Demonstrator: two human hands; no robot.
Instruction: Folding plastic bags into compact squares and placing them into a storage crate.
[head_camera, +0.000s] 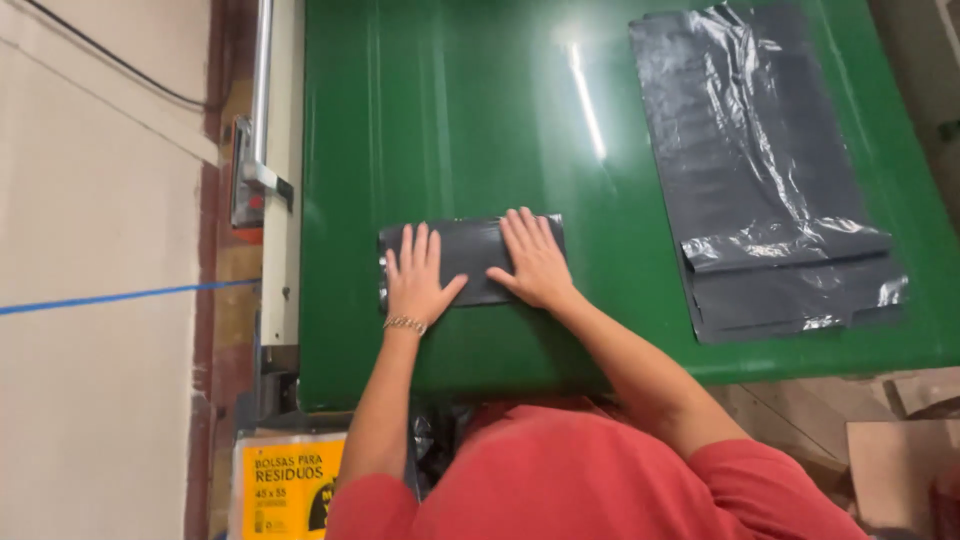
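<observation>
A folded dark grey plastic bag (470, 250) lies flat on the green table (480, 120) near its front edge. My left hand (416, 278) presses palm down on the bag's left part, fingers spread, with a bracelet at the wrist. My right hand (535, 262) rests flat on the bag's right part, fingers spread and pointing away from me. Neither hand grips anything; both only press the bag down.
A stack of unfolded dark grey plastic bags (765, 170) lies on the table's right side. A yellow package (285, 485) stands below the table's left corner. A metal bracket and rail (258, 150) run along the table's left edge. Cardboard pieces (890, 450) lie at lower right.
</observation>
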